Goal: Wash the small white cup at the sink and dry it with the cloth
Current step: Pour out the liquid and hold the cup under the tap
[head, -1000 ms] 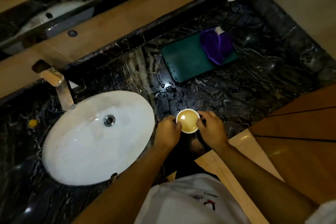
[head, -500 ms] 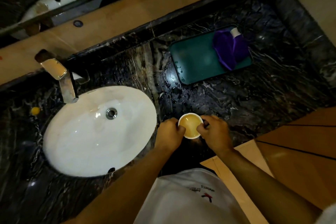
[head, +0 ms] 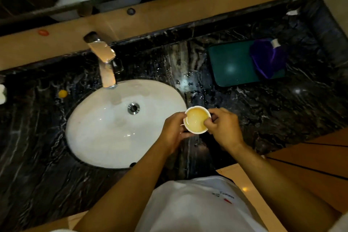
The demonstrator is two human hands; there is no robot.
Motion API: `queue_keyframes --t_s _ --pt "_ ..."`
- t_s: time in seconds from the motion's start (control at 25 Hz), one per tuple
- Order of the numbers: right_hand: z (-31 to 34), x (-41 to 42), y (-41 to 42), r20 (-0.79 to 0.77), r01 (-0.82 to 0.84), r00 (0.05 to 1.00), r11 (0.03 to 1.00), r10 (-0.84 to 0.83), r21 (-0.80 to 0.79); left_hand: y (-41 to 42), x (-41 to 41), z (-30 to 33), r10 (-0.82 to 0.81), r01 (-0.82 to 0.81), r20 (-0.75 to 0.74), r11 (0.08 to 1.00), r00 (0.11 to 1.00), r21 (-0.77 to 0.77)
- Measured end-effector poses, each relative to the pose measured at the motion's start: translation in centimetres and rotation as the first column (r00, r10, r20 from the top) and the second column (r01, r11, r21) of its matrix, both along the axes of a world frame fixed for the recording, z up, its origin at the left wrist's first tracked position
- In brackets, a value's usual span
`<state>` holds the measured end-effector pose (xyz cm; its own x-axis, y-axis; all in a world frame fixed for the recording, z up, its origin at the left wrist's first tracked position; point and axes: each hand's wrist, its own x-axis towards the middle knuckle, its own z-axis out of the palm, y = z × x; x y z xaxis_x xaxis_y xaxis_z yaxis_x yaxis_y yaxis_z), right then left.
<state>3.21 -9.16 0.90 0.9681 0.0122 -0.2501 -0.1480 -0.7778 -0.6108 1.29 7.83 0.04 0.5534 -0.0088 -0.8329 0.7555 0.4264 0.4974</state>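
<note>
Head view, looking down over a black marble counter (head: 263, 111): both hands carry the small white cup (head: 197, 120) at the right rim of the oval white basin (head: 113, 128), just short of being over the bowl. The left hand (head: 174, 131) wraps the cup's left side with fingers curled shut around the wall; the right hand (head: 224, 128) pinches the right rim, thumb tip dipping just inside, the other fingers closed against the outside.

Washing looks barely begun. The cup sits upright and holds a pale yellowish liquid nearly to the brim, so emptying, rinsing and drying all seem left to do. No water runs from the chrome tap (head: 105, 64), and the basin looks dry apart from highlights. The purple cloth (head: 267, 60) lies bunched on the right end of a dark green tray (head: 231, 66), well apart from the hands and untouched.
</note>
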Motion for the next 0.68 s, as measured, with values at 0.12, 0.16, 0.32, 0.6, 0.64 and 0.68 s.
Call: queue_keyframes --t_s 0.12,0.16,0.32,0.6,0.64,0.68 --pt "0.9 0.0 4.6 -0.028 -0.012 0.999 0.998 0.014 0.063 3.5 -0.7 0.9 0.186 -0.195 -0.060 0.955 0.981 -0.223" --pt "1.0 0.1 5.9 -0.037 -0.019 0.999 0.997 0.022 0.079 4.5 -0.9 0.8 0.210 -0.218 -0.059 0.939 0.976 -0.265" --pt "0.8 0.1 11.8 -0.047 -0.040 0.998 0.992 0.046 0.120 10.0 -1.9 0.4 0.306 -0.294 -0.033 0.874 0.952 -0.386" --pt "1.8 2.3 19.4 -0.089 -0.243 0.966 0.970 0.242 0.000 16.9 -2.8 -1.5 0.456 -0.428 -0.003 0.833 0.890 -0.352" --pt "2.5 3.3 20.5 -0.012 -0.245 0.970 0.969 0.245 -0.013 17.6 -2.8 -1.9 0.481 -0.453 -0.006 0.823 0.877 -0.343" --pt "3.3 4.6 21.7 0.100 -0.223 0.970 0.975 0.222 0.000 18.1 -2.6 -2.2 0.504 -0.478 -0.013 0.811 0.864 -0.338"
